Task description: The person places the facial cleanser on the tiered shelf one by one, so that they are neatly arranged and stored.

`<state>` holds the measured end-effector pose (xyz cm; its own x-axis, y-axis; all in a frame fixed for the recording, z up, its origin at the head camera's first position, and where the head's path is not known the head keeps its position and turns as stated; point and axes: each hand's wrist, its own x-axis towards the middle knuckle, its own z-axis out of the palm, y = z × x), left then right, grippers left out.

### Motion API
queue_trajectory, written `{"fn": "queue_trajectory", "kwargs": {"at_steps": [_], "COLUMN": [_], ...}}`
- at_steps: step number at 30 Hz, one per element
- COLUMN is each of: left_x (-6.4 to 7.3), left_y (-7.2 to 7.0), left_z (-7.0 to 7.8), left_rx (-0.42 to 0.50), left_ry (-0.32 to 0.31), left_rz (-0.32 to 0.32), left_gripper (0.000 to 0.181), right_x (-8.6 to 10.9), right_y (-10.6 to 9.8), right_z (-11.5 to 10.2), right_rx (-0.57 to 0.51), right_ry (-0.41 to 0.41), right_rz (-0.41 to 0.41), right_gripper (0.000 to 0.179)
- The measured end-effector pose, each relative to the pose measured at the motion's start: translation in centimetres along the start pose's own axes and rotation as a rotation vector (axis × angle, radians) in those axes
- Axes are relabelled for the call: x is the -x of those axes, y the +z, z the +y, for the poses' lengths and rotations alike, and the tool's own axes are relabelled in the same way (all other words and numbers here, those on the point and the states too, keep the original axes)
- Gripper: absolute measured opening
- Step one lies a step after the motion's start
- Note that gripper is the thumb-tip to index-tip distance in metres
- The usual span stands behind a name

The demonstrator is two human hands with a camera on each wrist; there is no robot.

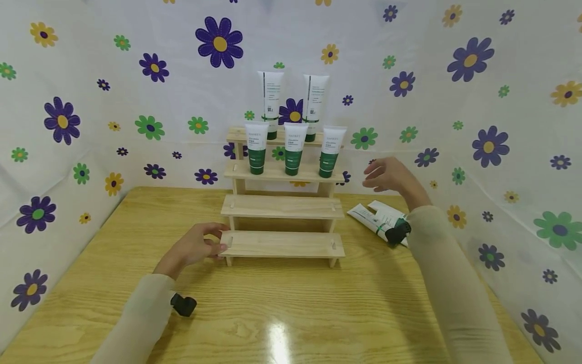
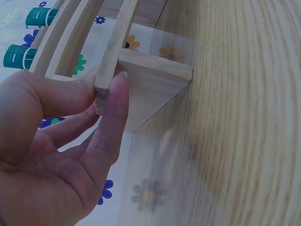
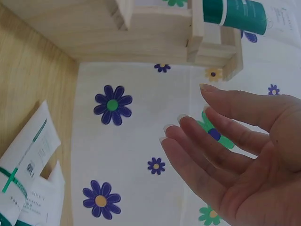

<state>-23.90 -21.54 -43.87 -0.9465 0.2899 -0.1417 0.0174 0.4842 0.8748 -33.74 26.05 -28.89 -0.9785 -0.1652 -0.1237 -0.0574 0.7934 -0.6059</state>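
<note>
A four-step wooden display stand (image 1: 282, 206) stands on the table. My left hand (image 1: 193, 246) pinches the left end of its lowest step (image 2: 110, 59) between thumb and fingers. To the right of the stand, my right hand (image 1: 390, 177) hangs in the air holding nothing, its fingers relaxed and apart from the wood. Two tall white-and-green squeeze tubes (image 1: 271, 98) stand on the top step. On the step below, three shorter tubes (image 1: 293, 147) stand in a row. Below my right hand, two more white tubes (image 1: 368, 218) lie on the table, partly hidden by the wrist camera.
The yellowish wooden table (image 1: 254, 308) carries the stand and the lying tubes. White cloth with printed flowers (image 1: 182, 91) surrounds it at the back and both sides. Each wrist wears a small black camera (image 1: 184, 305).
</note>
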Motion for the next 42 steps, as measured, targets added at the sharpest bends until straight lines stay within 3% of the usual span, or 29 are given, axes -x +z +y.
{"fn": "queue_trajectory", "kwargs": {"at_steps": [15, 25, 35, 42], "left_x": [-0.1, 0.0, 0.0, 0.1], "left_y": [0.0, -0.1, -0.1, 0.0], "left_z": [0.1, -0.1, -0.1, 0.2], "left_rx": [0.011, 0.015, -0.003, -0.002], "left_ry": [0.005, 0.001, -0.002, 0.009], "left_rz": [-0.003, -0.002, 0.003, -0.003], "left_gripper": [0.054, 0.053, 0.053, 0.055], "right_x": [0.9, 1.1, 1.1, 0.6], "right_y": [-0.5, -0.6, 0.3, 0.9], "right_z": [4.3, 8.5, 12.0, 13.7], "right_rx": [0.066, 0.164, 0.273, 0.290], "right_ry": [0.050, 0.190, 0.231, 0.268], "right_rz": [-0.072, -0.144, -0.083, -0.066], "right_gripper": [0.039, 0.043, 0.040, 0.034]}}
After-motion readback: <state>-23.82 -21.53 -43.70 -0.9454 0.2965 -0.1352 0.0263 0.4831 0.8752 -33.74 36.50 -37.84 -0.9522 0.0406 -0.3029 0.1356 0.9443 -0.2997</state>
